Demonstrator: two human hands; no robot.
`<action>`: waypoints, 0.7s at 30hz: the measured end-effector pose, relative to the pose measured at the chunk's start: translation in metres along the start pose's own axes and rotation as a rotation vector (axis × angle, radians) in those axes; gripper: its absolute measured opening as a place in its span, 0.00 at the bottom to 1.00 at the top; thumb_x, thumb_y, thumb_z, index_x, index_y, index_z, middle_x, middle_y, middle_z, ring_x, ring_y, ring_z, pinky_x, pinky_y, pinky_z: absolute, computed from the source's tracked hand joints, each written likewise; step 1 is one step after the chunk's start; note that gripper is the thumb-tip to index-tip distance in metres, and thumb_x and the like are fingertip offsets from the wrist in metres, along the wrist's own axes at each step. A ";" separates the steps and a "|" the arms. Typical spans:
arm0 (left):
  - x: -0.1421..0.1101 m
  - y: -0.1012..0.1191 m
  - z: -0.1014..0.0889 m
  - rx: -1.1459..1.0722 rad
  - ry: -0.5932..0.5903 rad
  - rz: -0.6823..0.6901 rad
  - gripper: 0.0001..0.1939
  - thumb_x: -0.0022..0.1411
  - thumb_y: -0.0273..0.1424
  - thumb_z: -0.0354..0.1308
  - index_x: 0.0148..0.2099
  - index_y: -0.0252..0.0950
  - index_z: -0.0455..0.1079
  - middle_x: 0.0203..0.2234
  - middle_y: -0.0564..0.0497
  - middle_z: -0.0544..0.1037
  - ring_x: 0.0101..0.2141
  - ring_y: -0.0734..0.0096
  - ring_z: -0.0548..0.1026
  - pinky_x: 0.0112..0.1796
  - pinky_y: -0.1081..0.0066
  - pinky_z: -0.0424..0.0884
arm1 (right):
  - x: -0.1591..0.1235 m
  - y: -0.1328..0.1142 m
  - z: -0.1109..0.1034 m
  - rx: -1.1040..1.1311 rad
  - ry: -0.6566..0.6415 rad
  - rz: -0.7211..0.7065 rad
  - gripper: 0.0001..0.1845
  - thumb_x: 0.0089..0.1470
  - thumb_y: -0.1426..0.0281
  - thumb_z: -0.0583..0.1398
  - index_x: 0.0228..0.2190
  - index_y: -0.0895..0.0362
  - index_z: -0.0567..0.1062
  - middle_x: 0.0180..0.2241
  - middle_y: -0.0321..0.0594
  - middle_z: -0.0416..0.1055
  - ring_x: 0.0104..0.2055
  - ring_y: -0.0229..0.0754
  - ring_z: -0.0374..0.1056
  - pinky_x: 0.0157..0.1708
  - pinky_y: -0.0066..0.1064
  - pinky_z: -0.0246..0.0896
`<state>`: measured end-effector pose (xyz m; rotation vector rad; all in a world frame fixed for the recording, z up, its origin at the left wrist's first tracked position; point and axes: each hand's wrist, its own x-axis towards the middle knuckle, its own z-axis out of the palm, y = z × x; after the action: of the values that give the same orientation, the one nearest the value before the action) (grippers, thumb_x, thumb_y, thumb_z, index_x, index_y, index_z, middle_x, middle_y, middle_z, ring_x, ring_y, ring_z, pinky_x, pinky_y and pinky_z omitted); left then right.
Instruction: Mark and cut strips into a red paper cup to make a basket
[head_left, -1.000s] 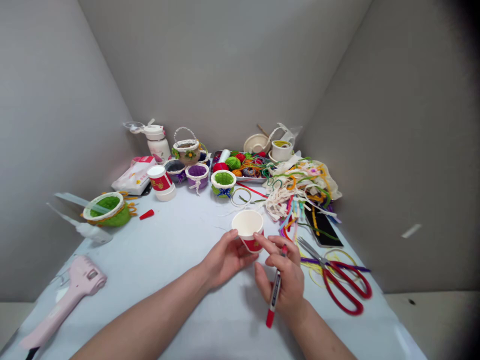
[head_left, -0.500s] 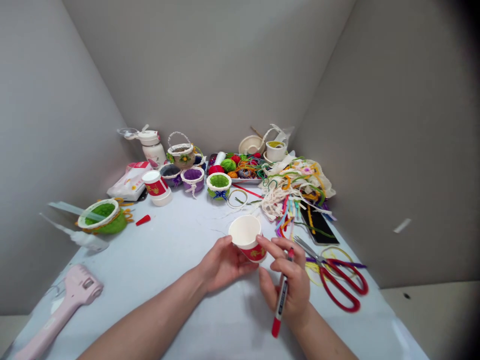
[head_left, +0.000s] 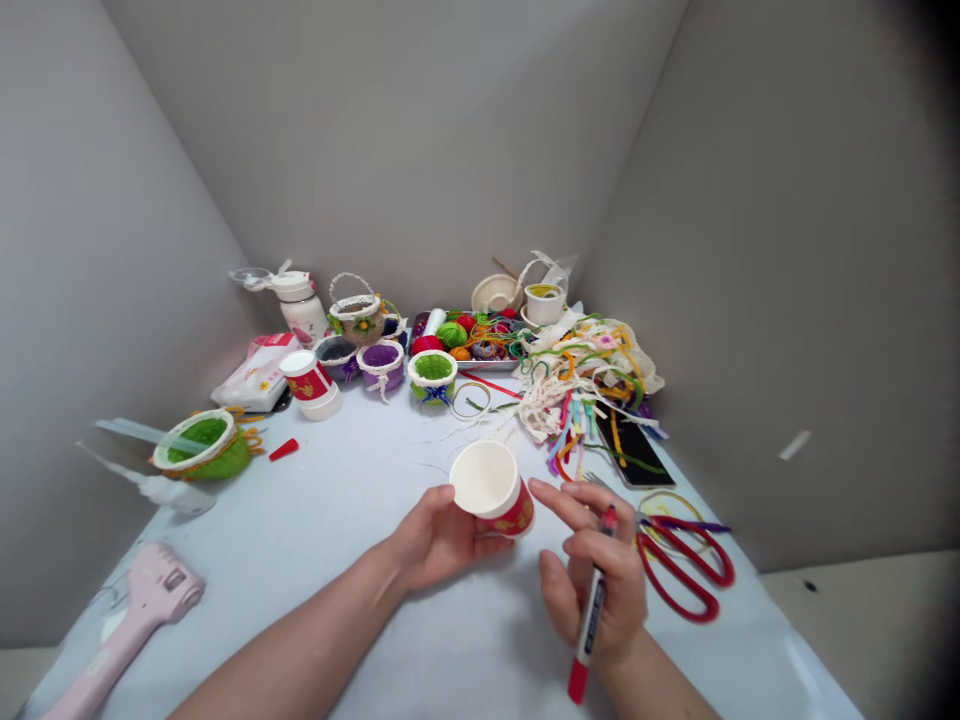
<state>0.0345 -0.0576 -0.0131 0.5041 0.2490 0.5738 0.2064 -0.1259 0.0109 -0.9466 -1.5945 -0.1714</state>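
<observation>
My left hand (head_left: 442,540) is closed around a paper cup (head_left: 487,480), white with a red band and gold print. The cup is tilted so that its open mouth faces me, and the inside looks white and bare. Between the fingers of my right hand (head_left: 600,570) lies a red marker (head_left: 591,620), its red end pointing down toward me. The right index finger stretches toward the cup's side and stops just short of it. Red-handled scissors (head_left: 682,565) lie beside that hand, their blades partly hidden behind it.
A pink glue gun (head_left: 154,600) and a white squeeze bottle (head_left: 176,493) lie at the left, near a green basket (head_left: 225,458). More cups (head_left: 309,380) and small baskets (head_left: 433,385) stand farther back. A yarn tray (head_left: 487,365), loose strips (head_left: 555,400) and a phone (head_left: 637,455) sit behind and right.
My right hand, with the marker, has moved right and down, its fingertip coming off the cup. The cup has tipped a little more in my left hand.
</observation>
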 end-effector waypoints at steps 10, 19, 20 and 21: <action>-0.003 -0.001 -0.002 -0.021 -0.099 -0.043 0.33 0.54 0.44 0.65 0.59 0.33 0.69 0.53 0.40 0.76 0.51 0.56 0.74 0.51 0.64 0.65 | 0.003 -0.005 -0.002 0.023 -0.049 -0.033 0.14 0.48 0.80 0.57 0.34 0.51 0.62 0.44 0.40 0.81 0.46 0.49 0.68 0.43 0.45 0.63; -0.001 0.002 0.000 -0.065 -0.111 -0.008 0.32 0.53 0.42 0.65 0.57 0.32 0.69 0.54 0.40 0.73 0.53 0.57 0.72 0.55 0.64 0.62 | 0.008 -0.012 -0.007 0.029 -0.073 -0.061 0.14 0.47 0.80 0.56 0.32 0.50 0.61 0.44 0.40 0.81 0.44 0.49 0.70 0.40 0.45 0.64; -0.001 0.002 0.000 -0.055 -0.114 -0.020 0.33 0.53 0.43 0.65 0.58 0.31 0.68 0.55 0.38 0.73 0.53 0.56 0.72 0.55 0.64 0.62 | 0.008 -0.011 -0.007 0.038 -0.062 -0.057 0.14 0.47 0.80 0.56 0.32 0.51 0.61 0.44 0.40 0.81 0.44 0.49 0.71 0.41 0.45 0.63; -0.001 0.002 0.000 -0.043 -0.119 -0.031 0.34 0.53 0.44 0.65 0.58 0.30 0.68 0.55 0.37 0.73 0.53 0.55 0.72 0.55 0.63 0.61 | 0.007 -0.011 -0.008 0.046 -0.053 -0.049 0.13 0.48 0.80 0.56 0.32 0.51 0.61 0.44 0.40 0.81 0.44 0.49 0.71 0.42 0.45 0.63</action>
<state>0.0324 -0.0568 -0.0124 0.4905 0.1308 0.5156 0.2056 -0.1342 0.0238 -0.8837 -1.6642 -0.1440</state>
